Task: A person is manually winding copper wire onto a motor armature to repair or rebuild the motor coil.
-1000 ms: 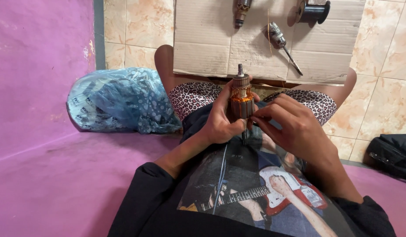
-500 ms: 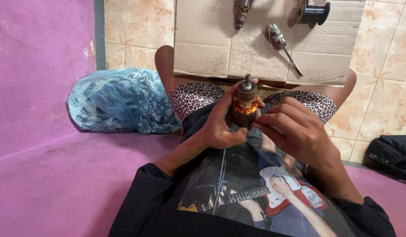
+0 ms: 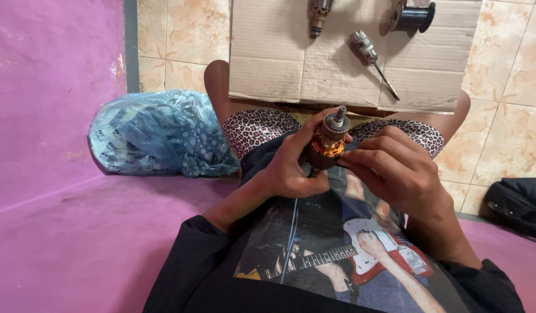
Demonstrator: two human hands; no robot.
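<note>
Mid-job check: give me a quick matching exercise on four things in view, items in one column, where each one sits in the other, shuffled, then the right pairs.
Things:
1. motor armature
2. screwdriver
3. blue plastic bag
4. black bag

Places:
A. on the tiled floor at the right edge
B. lying on the cardboard sheet
C. held between the left hand and the right hand
D. against the pink wall, left of the knees

Pairs: 1-C, 2-B, 3-D, 4-A
</note>
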